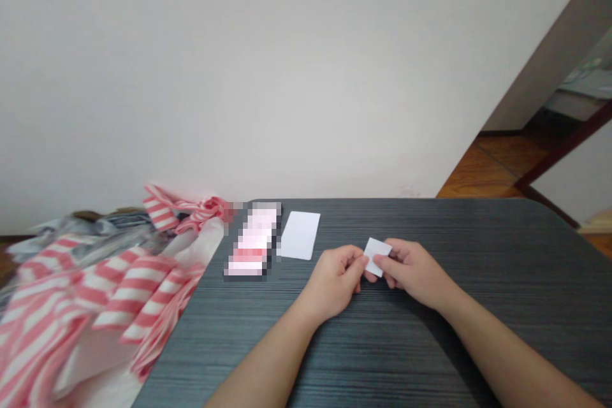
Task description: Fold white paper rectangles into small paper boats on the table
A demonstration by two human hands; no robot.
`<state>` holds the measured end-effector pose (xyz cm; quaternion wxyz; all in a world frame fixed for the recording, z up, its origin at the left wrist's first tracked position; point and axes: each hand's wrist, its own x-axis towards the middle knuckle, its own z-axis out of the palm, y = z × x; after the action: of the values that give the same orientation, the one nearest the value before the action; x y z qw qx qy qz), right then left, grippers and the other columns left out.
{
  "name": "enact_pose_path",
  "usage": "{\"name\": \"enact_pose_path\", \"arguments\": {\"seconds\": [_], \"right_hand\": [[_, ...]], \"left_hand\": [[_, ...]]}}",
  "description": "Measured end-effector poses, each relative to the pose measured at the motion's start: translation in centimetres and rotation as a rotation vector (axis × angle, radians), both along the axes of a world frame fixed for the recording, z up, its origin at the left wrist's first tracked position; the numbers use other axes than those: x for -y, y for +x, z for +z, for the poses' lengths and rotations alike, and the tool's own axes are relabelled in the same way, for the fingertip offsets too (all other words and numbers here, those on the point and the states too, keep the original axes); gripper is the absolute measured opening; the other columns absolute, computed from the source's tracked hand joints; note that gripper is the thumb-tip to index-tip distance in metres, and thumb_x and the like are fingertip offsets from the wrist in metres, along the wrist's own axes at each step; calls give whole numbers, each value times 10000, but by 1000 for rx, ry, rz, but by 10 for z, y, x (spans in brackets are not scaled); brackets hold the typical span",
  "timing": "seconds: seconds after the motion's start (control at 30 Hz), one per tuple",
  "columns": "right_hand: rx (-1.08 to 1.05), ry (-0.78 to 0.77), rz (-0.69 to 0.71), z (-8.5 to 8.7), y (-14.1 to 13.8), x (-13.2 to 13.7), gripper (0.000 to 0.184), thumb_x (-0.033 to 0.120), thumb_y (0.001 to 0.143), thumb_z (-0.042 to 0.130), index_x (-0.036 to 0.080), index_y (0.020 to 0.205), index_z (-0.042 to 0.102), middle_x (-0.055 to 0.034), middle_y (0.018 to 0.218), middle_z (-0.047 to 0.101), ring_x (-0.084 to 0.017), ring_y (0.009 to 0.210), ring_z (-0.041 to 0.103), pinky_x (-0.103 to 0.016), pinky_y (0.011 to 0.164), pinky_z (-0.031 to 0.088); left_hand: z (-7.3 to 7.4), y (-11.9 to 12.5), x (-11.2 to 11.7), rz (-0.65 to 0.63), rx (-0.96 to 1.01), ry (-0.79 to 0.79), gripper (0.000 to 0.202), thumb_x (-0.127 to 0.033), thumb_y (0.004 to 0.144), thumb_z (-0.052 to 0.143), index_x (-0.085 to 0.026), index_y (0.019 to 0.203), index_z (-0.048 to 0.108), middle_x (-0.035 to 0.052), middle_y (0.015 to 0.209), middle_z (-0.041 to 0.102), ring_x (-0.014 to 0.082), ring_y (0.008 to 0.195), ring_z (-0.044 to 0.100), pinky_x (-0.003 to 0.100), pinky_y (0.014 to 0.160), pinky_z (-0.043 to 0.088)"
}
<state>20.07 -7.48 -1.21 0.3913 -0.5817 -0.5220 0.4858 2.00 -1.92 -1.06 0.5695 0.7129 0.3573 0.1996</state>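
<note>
Both hands meet over the middle of a dark grey wood-grain table (478, 280). My left hand (337, 282) and my right hand (412, 271) each pinch an edge of a small white folded piece of paper (377, 255), held just above the tabletop. Fingers of both hands are closed on it. A white card (300, 235) lies flat on the table behind and to the left of my left hand, apart from it.
A blurred pink-and-white rectangular item (253, 241) lies left of the white card. Red-and-white striped plastic bags (95, 306) pile up off the table's left edge. A white wall stands behind; a doorway and wooden floor (502, 169) show at right.
</note>
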Motion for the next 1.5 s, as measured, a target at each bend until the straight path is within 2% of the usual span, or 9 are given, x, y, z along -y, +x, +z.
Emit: {"name": "enact_pose_path", "arguments": {"seconds": [0.1, 0.27, 0.43, 0.57, 0.73, 1.03, 1.3, 1.5], "right_hand": [[-46, -12, -17, -4, 1, 0, 226, 380, 862, 602, 190, 746, 563, 61, 503, 523, -86, 412, 399, -213, 419, 265], [-42, 27, 2, -2, 3, 1, 237, 351, 891, 576, 188, 721, 544, 52, 522, 546, -95, 453, 442, -218, 457, 305], [-6, 68, 28, 2, 3, 1, 232, 322, 903, 562, 182, 719, 557, 38, 543, 573, -107, 486, 477, -229, 504, 347], [14, 62, 11, -1, 2, 0, 217, 323, 903, 561, 183, 738, 553, 36, 554, 568, -112, 498, 487, -226, 504, 353], [8, 50, 8, -4, 0, -2, 135, 293, 875, 590, 172, 816, 579, 17, 641, 611, -108, 517, 507, -218, 499, 370], [37, 49, 24, 4, -3, 1, 120, 253, 870, 582, 178, 778, 595, -14, 705, 684, -119, 545, 561, -229, 538, 422], [12, 42, 35, 10, -4, 1, 116, 238, 860, 589, 177, 761, 600, -10, 683, 693, -112, 530, 567, -217, 526, 421], [-9, 31, 28, 7, -3, 0, 147, 268, 863, 588, 171, 752, 592, 3, 633, 659, -99, 495, 521, -212, 490, 378]], "left_hand": [[-3, 0, 0, 18, 19, -8, 339, -432, 920, 477, -170, 801, 656, -22, 549, 566, 106, 491, 498, 201, 499, 357], [-5, 2, 0, 30, 36, -17, 339, -432, 919, 481, -165, 795, 650, -17, 555, 571, 106, 490, 503, 203, 496, 361], [-3, 3, 1, 22, 58, -36, 320, -413, 921, 485, -165, 781, 631, -16, 576, 587, 101, 491, 502, 201, 500, 377], [-1, 4, 2, 23, 55, -31, 299, -393, 919, 493, -165, 775, 621, -10, 621, 617, 97, 500, 506, 198, 496, 380], [1, 3, 2, 31, 21, -22, 309, -395, 917, 494, -162, 764, 627, -25, 555, 574, 98, 479, 497, 194, 478, 370], [4, 3, 2, 22, 8, 20, 292, -368, 919, 497, -164, 755, 626, -22, 580, 599, 88, 489, 512, 182, 494, 384], [-3, 2, 2, 2, 62, -14, 274, -410, 909, 529, -167, 817, 618, 16, 751, 696, 90, 534, 538, 186, 507, 402], [-3, 2, 1, 9, 63, -31, 285, -401, 916, 519, -163, 784, 605, 15, 720, 685, 84, 517, 523, 185, 500, 402]]}}
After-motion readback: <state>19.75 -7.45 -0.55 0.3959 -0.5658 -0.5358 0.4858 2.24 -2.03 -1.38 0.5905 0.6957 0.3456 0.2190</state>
